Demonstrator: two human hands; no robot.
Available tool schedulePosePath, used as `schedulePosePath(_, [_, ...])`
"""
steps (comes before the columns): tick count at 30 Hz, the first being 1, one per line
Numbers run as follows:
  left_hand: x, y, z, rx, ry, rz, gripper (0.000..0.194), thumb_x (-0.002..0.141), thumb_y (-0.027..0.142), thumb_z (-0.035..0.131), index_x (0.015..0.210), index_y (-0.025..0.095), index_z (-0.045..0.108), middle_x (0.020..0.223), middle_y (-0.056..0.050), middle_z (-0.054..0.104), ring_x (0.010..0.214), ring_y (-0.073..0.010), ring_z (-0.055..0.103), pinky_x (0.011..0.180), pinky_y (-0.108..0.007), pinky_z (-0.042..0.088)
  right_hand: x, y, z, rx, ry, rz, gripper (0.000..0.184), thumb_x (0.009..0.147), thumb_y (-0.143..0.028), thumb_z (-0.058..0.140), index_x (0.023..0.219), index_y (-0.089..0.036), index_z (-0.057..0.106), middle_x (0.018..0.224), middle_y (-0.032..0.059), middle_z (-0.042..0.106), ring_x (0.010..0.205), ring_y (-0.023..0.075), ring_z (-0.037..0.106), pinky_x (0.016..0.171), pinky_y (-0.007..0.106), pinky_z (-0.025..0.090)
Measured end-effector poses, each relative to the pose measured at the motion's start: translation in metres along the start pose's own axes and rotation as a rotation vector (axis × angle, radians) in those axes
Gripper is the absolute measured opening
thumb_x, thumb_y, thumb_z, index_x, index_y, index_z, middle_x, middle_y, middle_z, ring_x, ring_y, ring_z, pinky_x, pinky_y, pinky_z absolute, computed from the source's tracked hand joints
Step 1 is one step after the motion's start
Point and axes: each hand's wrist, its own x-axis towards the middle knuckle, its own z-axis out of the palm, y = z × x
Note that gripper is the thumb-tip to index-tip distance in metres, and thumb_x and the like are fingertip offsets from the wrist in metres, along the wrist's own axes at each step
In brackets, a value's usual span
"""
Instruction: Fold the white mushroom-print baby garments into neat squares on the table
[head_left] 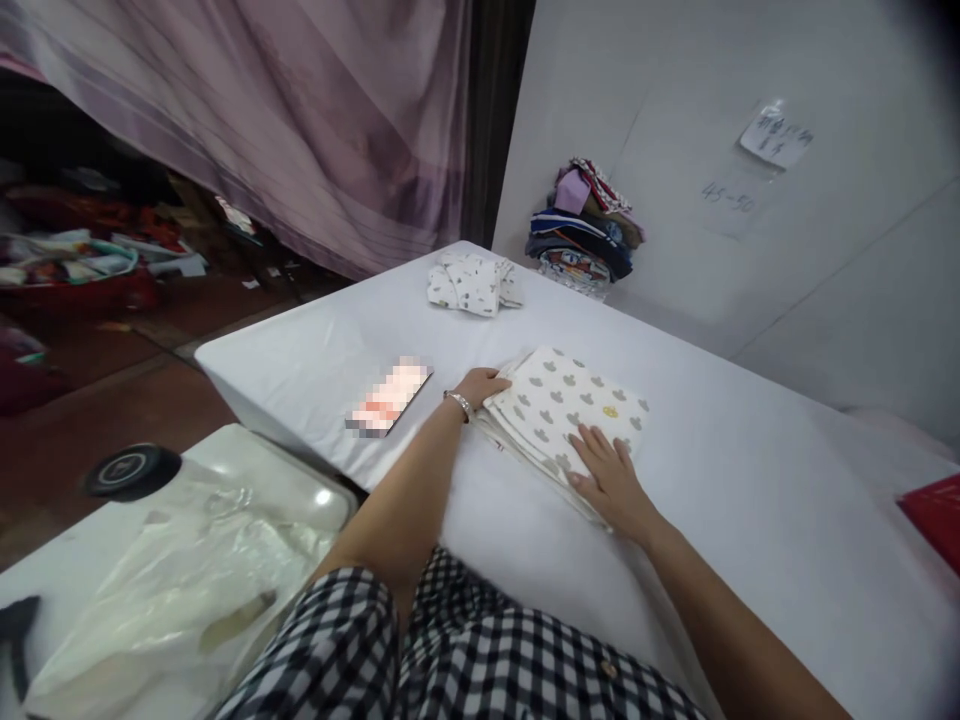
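Observation:
A folded white cloth with grey printed shapes and one small yellow figure lies in layers on the white-covered table. At its left corner, my left hand has its fingers closed on the edge; a bracelet circles that wrist. My right hand rests flat on the near right part of the cloth, fingers spread. Farther back lies a second bundle of white cloth with small dark prints. A phone with a blurred-out screen lies to the left of my left hand.
Folded clothes are piled against the wall at the table's far edge. A plastic bag and a black round object sit on the white surface at lower left. A red object is at the right. A pink curtain hangs behind.

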Motion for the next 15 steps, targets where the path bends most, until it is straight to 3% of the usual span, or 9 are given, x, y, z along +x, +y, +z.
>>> schedulePosePath(4, [-0.003, 0.003, -0.002, 0.050, 0.014, 0.012, 0.030, 0.062, 0.035, 0.062, 0.080, 0.012, 0.068, 0.066, -0.002, 0.065, 0.071, -0.0203, 0.059, 0.062, -0.027, 0.043, 0.001, 0.003, 0.000, -0.001, -0.020, -0.001, 0.057, 0.089, -0.051, 0.032, 0.141, -0.026, 0.026, 0.149, 0.0037, 0.016, 0.137, 0.0218, 0.007, 0.109, 0.051, 0.003])
schedulePosePath(8, [-0.004, 0.002, -0.002, 0.096, 0.025, 0.019, 0.033, 0.065, 0.034, 0.059, 0.090, 0.012, 0.068, 0.078, -0.004, 0.068, 0.076, -0.0206, 0.060, 0.065, -0.026, 0.044, -0.007, -0.016, -0.005, -0.049, 0.094, -0.060, 0.065, 0.085, -0.051, 0.042, 0.142, -0.026, 0.022, 0.150, 0.0040, 0.013, 0.137, 0.0238, 0.006, 0.109, 0.050, 0.005])
schedulePosePath(11, [0.000, 0.004, -0.002, 0.166, 0.034, 0.015, 0.035, 0.068, 0.033, 0.058, 0.095, 0.013, 0.067, 0.087, -0.006, 0.069, 0.081, -0.0208, 0.061, 0.069, -0.025, 0.045, -0.011, -0.024, 0.002, -0.086, 0.130, -0.096, 0.062, 0.085, -0.044, 0.047, 0.141, -0.026, 0.026, 0.147, 0.0049, 0.022, 0.136, 0.0248, 0.014, 0.109, 0.049, 0.009])
schedulePosePath(15, [0.014, 0.023, 0.000, 0.327, 0.024, 0.028, 0.029, 0.070, 0.032, 0.058, 0.091, 0.014, 0.068, 0.091, -0.007, 0.069, 0.090, -0.0227, 0.060, 0.074, -0.026, 0.044, -0.010, -0.015, 0.015, -0.013, 0.168, -0.051, 0.049, 0.089, -0.034, 0.038, 0.136, -0.024, 0.036, 0.140, 0.0055, 0.039, 0.131, 0.0212, 0.030, 0.107, 0.045, 0.021])
